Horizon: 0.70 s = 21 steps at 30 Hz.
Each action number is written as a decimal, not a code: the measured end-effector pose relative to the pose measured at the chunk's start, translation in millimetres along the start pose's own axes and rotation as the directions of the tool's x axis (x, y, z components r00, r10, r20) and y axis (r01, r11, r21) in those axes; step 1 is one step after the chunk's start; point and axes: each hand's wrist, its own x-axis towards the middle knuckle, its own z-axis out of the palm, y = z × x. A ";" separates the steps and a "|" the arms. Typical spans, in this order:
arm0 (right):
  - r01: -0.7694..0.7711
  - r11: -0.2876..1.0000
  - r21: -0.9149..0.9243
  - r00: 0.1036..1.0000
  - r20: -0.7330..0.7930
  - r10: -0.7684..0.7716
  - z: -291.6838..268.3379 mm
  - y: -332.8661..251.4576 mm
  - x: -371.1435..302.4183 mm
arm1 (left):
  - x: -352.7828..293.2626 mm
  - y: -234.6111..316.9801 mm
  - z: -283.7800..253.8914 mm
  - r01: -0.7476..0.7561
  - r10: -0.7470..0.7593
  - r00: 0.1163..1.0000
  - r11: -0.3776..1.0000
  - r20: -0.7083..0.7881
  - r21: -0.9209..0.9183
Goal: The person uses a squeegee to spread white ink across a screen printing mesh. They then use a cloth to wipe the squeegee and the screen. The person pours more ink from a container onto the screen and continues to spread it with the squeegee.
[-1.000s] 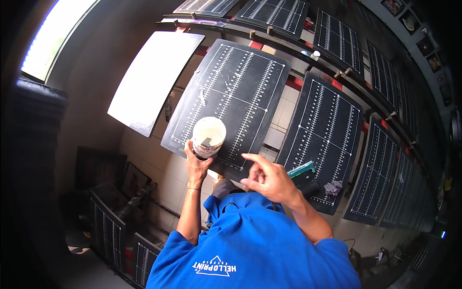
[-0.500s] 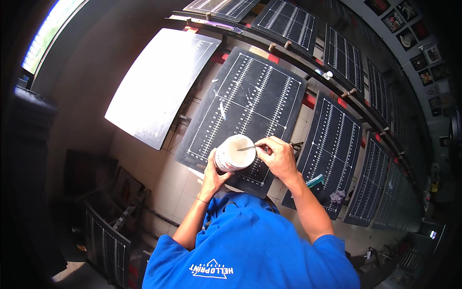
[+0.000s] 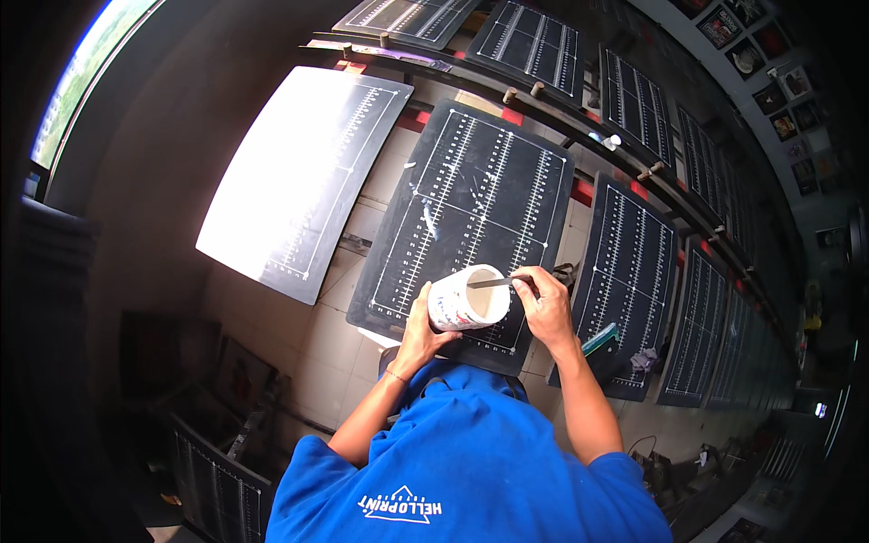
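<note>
My left hand (image 3: 420,338) is closed around the side of a white tub (image 3: 447,309) with coloured print. The tub is held tilted, its open mouth facing up and to the right, and pale paste coats the inside. In my right hand (image 3: 547,306) is a thin, dark, flat spatula (image 3: 491,282), pinched near its end. Its blade reaches over the rim into the tub's mouth. Both hands are above the near end of a black printing board (image 3: 471,195) with white ruled scales and a few whitish smears.
A glossy board (image 3: 281,181) reflects bright light at left. To the right, another ruled board (image 3: 625,262) bears a teal-edged squeegee (image 3: 598,339) and a crumpled lilac rag (image 3: 644,359). A dark rail (image 3: 543,110) with pegs curves behind, with more boards beyond.
The tub has moved right and slightly nearer me, and its mouth now tips more to the right. My right hand and the spatula have shifted right and slightly nearer too.
</note>
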 end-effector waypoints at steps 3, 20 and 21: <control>-0.099 0.995 0.023 0.995 -0.015 0.099 0.0 5.2 -3.4 | 2.7 -2.6 -3.4 0.050 -0.041 0.997 0.983 0.058 -0.174; -0.176 0.584 0.792 0.765 -0.263 0.587 -38.0 64.9 12.4 | 36.4 -8.3 -45.1 0.091 -0.099 0.994 0.983 -0.042 -0.158; -0.175 0.556 0.812 0.752 -0.254 0.609 -33.0 73.2 17.1 | 35.3 -17.9 -48.9 0.058 -0.070 0.994 0.988 -0.085 -0.143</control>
